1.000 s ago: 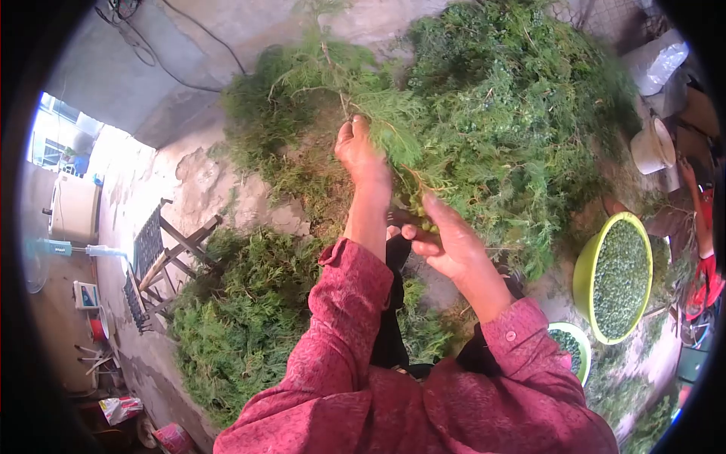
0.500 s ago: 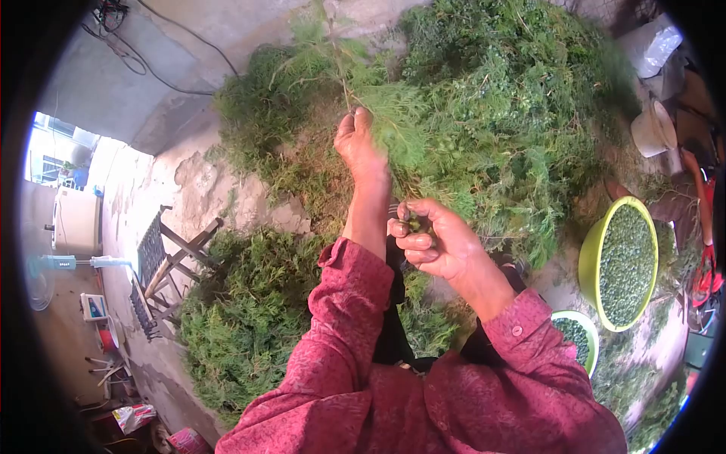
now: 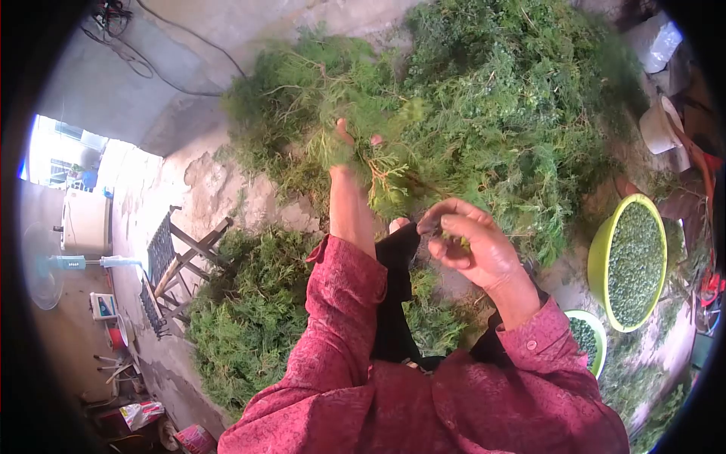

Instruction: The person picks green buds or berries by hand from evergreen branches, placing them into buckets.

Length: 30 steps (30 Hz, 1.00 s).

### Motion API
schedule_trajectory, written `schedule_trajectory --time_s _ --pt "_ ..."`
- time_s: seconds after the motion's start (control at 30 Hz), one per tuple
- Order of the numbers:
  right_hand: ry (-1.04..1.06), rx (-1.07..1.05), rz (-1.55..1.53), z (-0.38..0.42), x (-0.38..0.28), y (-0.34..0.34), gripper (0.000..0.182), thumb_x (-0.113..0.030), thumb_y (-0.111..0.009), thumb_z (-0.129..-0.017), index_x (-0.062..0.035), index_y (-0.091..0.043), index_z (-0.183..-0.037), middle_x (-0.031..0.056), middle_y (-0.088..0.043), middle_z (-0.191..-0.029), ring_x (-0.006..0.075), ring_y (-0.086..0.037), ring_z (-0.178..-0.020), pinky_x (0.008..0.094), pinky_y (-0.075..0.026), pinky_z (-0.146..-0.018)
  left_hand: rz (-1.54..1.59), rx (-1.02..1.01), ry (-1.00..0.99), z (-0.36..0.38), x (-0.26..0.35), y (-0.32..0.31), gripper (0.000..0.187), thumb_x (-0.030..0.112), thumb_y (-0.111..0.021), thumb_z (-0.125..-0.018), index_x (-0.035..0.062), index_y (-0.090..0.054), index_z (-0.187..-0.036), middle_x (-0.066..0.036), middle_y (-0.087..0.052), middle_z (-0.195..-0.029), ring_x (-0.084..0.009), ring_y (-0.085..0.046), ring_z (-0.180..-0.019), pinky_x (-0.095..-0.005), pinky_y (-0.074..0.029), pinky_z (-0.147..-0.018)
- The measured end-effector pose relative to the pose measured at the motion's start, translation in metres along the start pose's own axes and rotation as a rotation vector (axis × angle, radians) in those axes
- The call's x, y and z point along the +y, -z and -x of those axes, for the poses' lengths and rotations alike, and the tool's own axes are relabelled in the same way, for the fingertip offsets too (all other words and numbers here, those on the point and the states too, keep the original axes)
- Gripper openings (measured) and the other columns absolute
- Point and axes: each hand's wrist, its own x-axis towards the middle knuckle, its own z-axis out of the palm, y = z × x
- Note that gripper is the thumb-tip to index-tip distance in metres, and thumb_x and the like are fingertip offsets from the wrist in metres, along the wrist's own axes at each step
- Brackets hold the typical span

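The left hand (image 3: 344,138), partly hidden by foliage, appears to grip a conifer sprig (image 3: 386,172) near the far branch pile (image 3: 507,113); the right hand (image 3: 476,246) curls around green cones (image 3: 463,243). The sprig should be light and flexible; hold its stem.

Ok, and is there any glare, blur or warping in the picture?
Head view: glare washes out the opening at left; head view: foliage over the left hand looks blurred, the right hand sharper; head view: fisheye bending, black corners.
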Motion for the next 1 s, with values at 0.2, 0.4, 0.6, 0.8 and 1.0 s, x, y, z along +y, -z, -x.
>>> schedule_trajectory --time_s 0.2,0.4,0.6,0.8,1.0 --pt "0.077 0.097 -0.071 -0.012 0.003 -0.004 0.021 -0.021 -0.055 -0.085 -0.0039 -0.052 -0.097 0.0055 -0.055 -0.083 0.0094 -0.052 -0.059 0.0151 -0.03 -0.038 0.036 -0.092 0.068 0.0 -0.013 -0.006 0.032 0.025 -0.043 -0.089 0.0014 -0.047 -0.11 -0.01 -0.054 -0.089 -0.0177 -0.049 -0.067 -0.0298 -0.044 -0.061" --pt "-0.026 0.081 -0.139 -0.034 0.014 0.004 0.034 -0.027 -0.057 -0.084 -0.0044 -0.044 -0.107 0.0107 -0.054 -0.087 0.0144 -0.053 -0.062 0.0166 -0.032 -0.04 -0.002 -0.106 0.153 -0.002 -0.02 0.0 0.033 0.025 -0.044 -0.089 0.0047 -0.045 -0.114 -0.01 -0.055 -0.087 -0.018 -0.052 -0.07 -0.0319 -0.048 -0.063" --pt "-0.122 0.039 -0.203 -0.043 0.021 -0.001 0.033 -0.026 -0.059 -0.082 -0.0067 -0.047 -0.106 0.0103 -0.056 -0.088 0.0141 -0.054 -0.061 0.0166 -0.032 -0.041 -0.223 -0.149 0.024 0.005 -0.027 -0.004 0.031 0.021 -0.048 -0.087 0.0073 -0.044 -0.115 -0.009 -0.057 -0.093 -0.0184 -0.056 -0.075 -0.0326 -0.05 -0.066" --pt "-0.021 0.145 0.086 -0.044 0.027 -0.008 0.031 -0.017 -0.066 -0.077 -0.0062 -0.048 -0.099 0.0041 -0.057 -0.084 0.0143 -0.058 -0.061 0.0182 -0.032 -0.038 -0.428 0.04 -0.384 0.0 -0.034 -0.016 0.028 0.016 -0.054 -0.084 0.0011 -0.045 -0.106 -0.008 -0.057 -0.088 -0.0179 -0.058 -0.074 -0.0303 -0.05 -0.063" --pt "0.01 0.184 -0.046 -0.044 0.028 -0.005 0.033 -0.011 -0.069 -0.073 -0.0046 -0.05 -0.099 0.0041 -0.056 -0.078 0.0143 -0.058 -0.058 0.0184 -0.031 -0.039 -0.126 0.195 -0.232 0.008 -0.025 -0.038 0.033 0.013 -0.053 -0.084 -0.0003 -0.042 -0.113 -0.011 -0.058 -0.094 -0.0207 -0.06 -0.078 -0.0324 -0.051 -0.065"
